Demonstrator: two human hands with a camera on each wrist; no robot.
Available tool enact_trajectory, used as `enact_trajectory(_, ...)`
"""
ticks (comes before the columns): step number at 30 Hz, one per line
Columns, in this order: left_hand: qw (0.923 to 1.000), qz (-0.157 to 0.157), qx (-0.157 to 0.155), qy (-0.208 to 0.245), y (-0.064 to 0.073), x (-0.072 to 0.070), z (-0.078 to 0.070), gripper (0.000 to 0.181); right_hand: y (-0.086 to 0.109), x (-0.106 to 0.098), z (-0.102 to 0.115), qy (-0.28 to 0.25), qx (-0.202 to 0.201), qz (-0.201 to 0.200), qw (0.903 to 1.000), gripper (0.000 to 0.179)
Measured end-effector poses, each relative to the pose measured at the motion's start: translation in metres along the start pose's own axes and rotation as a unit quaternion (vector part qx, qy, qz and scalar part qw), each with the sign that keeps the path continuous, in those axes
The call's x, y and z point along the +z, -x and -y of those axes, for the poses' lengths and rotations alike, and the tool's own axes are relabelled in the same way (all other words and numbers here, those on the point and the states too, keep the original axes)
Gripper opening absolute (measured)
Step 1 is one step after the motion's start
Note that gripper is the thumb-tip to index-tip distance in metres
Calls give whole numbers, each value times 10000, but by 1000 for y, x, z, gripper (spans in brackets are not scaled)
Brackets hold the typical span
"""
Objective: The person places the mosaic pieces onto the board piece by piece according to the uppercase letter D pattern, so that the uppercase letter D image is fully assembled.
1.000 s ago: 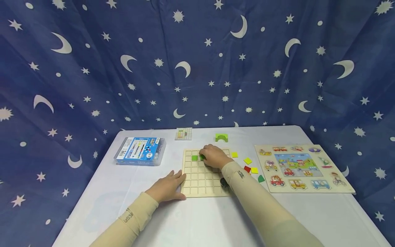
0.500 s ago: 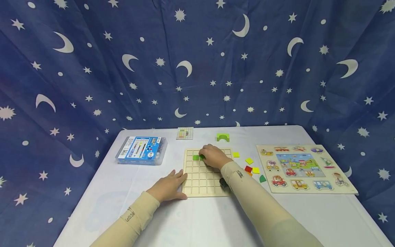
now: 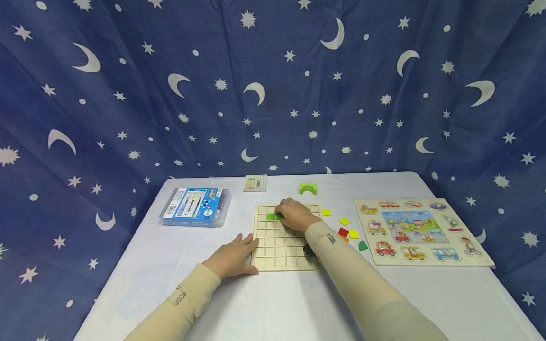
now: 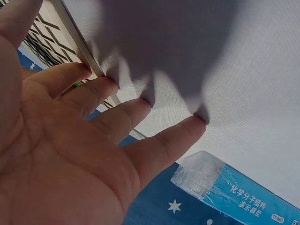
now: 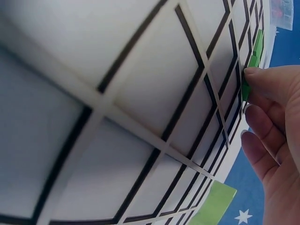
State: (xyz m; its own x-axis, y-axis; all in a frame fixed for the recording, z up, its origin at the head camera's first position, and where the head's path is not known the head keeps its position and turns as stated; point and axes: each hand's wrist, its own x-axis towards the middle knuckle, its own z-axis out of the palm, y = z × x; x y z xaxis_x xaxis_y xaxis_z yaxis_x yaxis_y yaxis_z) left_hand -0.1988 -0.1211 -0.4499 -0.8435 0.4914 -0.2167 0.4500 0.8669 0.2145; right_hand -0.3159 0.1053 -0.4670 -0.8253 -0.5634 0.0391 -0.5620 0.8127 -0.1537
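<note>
A wooden grid board (image 3: 277, 251) lies on the table, with one green tile (image 3: 270, 216) set in a square of its upper rows. My right hand (image 3: 295, 215) is over the upper part of the board. In the right wrist view, its thumb and fingers pinch another green tile (image 5: 246, 90) at the grid, beside the first; the fingers partly cover it. My left hand (image 3: 230, 257) rests at the board's left edge, fingers spread. From the left wrist, those fingers (image 4: 164, 140) look extended, with tips on the white cloth and against the board's side.
Loose yellow tiles (image 3: 344, 221), a red tile (image 3: 343, 232) and a dark green quarter-round piece (image 3: 363, 246) lie right of the board. Behind stand a green arch block (image 3: 308, 188) and a pattern card (image 3: 255, 183). A plastic box (image 3: 196, 207) is left, a picture puzzle (image 3: 420, 232) right.
The head view has shifted slightly, so the table appears a little further right. Both hands stay at the same places on the board.
</note>
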Motion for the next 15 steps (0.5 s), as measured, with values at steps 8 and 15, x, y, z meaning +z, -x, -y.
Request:
enact_trajectory(8, 10000, 2, -27, -40, -2, 2, 1, 89, -1, 0, -3, -33, 9, 19, 10000, 23)
enact_trajectory(15, 10000, -11, -10, -63, -1, 1, 1, 89, -1, 0, -3, -63, 86, 41, 9999, 25)
